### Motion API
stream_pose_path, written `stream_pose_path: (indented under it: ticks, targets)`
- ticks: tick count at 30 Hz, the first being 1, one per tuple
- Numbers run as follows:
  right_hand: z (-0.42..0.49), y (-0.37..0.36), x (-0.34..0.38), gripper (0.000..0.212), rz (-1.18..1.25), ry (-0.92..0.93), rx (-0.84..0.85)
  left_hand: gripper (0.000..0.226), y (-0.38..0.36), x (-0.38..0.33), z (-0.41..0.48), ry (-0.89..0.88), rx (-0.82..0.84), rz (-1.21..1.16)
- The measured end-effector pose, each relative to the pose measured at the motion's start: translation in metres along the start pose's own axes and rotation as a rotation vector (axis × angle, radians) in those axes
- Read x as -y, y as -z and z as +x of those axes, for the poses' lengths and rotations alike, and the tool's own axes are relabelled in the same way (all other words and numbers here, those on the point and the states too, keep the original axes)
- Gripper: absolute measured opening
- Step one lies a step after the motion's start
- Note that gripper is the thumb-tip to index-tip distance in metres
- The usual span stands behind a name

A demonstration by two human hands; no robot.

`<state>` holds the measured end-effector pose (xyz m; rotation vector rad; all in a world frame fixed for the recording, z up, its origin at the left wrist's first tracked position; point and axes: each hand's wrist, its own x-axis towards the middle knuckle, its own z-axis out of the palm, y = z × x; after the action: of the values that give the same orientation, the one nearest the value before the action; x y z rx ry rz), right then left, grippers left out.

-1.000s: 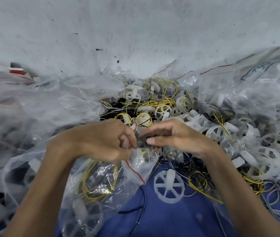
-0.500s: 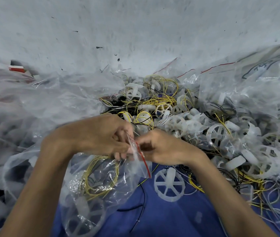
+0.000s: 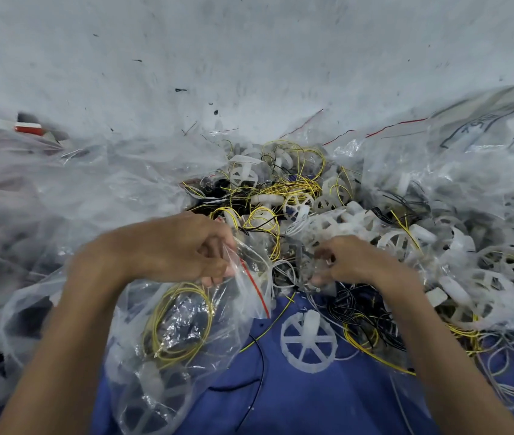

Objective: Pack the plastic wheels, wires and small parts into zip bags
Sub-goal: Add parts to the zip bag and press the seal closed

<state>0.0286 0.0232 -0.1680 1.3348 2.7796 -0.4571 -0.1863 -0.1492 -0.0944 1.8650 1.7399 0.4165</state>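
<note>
My left hand (image 3: 174,249) is shut on the mouth of a clear zip bag (image 3: 180,334) with a red seal strip; the bag holds a yellow wire coil and a white plastic wheel. My right hand (image 3: 349,265) is apart from the bag, to its right, its fingers curled over a small clump of parts and thin wires in the pile; what it grips is blurred. A loose white spoked wheel (image 3: 309,343) lies on the blue cloth (image 3: 296,403) between my forearms. A heap of white wheels and yellow, black and white wires (image 3: 283,196) lies just beyond my hands.
Crumpled clear plastic bags (image 3: 61,196) pile up on the left. More bagged wheels (image 3: 484,215) fill the right side. A pale grey scuffed wall (image 3: 249,58) rises behind. A red and white object (image 3: 26,127) sits at the far left.
My right hand has left the bag's mouth and moved right into the pile of parts. My left hand still holds the bag, whose mouth now gapes wider.
</note>
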Motion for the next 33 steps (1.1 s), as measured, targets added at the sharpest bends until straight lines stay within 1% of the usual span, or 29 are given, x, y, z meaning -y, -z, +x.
stream_pose_path:
  ticks: [1, 2, 4, 7, 11, 13, 14, 16, 17, 19, 20, 22, 23, 25, 28, 29, 31, 33]
  targets:
    - [0.004, -0.006, 0.002, 0.059, -0.032, -0.02, 0.013, 0.009, -0.001, 0.0, 0.001, 0.005, 0.004, 0.01]
    - [0.006, -0.01, 0.004, 0.061, -0.083, -0.019, 0.018, 0.011, -0.002, -0.001, 0.002, 0.008, 0.01, 0.023]
    - [0.009, -0.014, 0.006, 0.054, -0.159, 0.01, 0.035, 0.013, -0.005, -0.002, 0.004, 0.006, 0.022, 0.07]
    - [0.008, -0.014, 0.006, 0.042, -0.176, 0.071, 0.07, 0.015, -0.009, -0.005, 0.006, -0.009, 0.043, 0.109]
    - [0.001, -0.003, 0.008, 0.025, -0.087, 0.18, 0.043, 0.031, -0.013, -0.009, 0.007, -0.01, 0.078, 0.066]
    - [-0.006, 0.01, 0.009, 0.017, 0.009, 0.233, -0.026, 0.033, -0.014, -0.014, 0.009, -0.04, 0.031, 0.034]
    - [-0.01, 0.017, 0.009, 0.014, 0.072, 0.264, -0.068, 0.029, -0.015, -0.016, 0.01, -0.065, -0.025, 0.047]
    - [-0.02, 0.03, 0.013, 0.019, 0.19, 0.356, -0.184, 0.018, -0.019, -0.021, 0.017, -0.116, -0.221, 0.116]
    - [-0.024, 0.036, 0.016, 0.02, 0.241, 0.408, -0.247, 0.017, -0.022, -0.025, 0.02, -0.122, -0.345, 0.129]
    - [-0.032, 0.042, 0.025, 0.022, 0.37, 0.496, -0.322, 0.028, -0.027, -0.033, 0.026, -0.076, -0.542, 0.079]
    - [-0.035, 0.044, 0.03, 0.023, 0.451, 0.529, -0.328, 0.037, -0.03, -0.036, 0.029, -0.041, -0.583, 0.042]
    - [-0.037, 0.042, 0.038, 0.024, 0.58, 0.585, -0.304, 0.053, -0.034, -0.039, 0.031, 0.004, -0.543, -0.002]
    - [-0.037, 0.04, 0.041, 0.025, 0.609, 0.607, -0.301, 0.055, -0.036, -0.039, 0.031, 0.001, -0.509, -0.029]
    - [-0.032, 0.035, 0.046, 0.028, 0.663, 0.628, -0.293, 0.05, -0.035, -0.036, 0.031, -0.012, -0.493, -0.1]
    - [-0.027, 0.028, 0.048, 0.043, 0.841, 0.574, -0.215, 0.036, -0.033, -0.032, 0.032, 0.01, -0.485, -0.182]
    - [-0.026, 0.027, 0.047, 0.048, 0.847, 0.56, -0.2, 0.034, -0.032, -0.032, 0.033, 0.005, -0.486, -0.202]
    - [-0.025, 0.027, 0.046, 0.061, 0.785, 0.502, -0.186, 0.037, -0.032, -0.031, 0.034, -0.01, -0.516, -0.211]
    - [-0.023, 0.028, 0.043, 0.079, 0.772, 0.385, -0.169, 0.039, -0.032, -0.03, 0.036, -0.017, -0.546, -0.227]
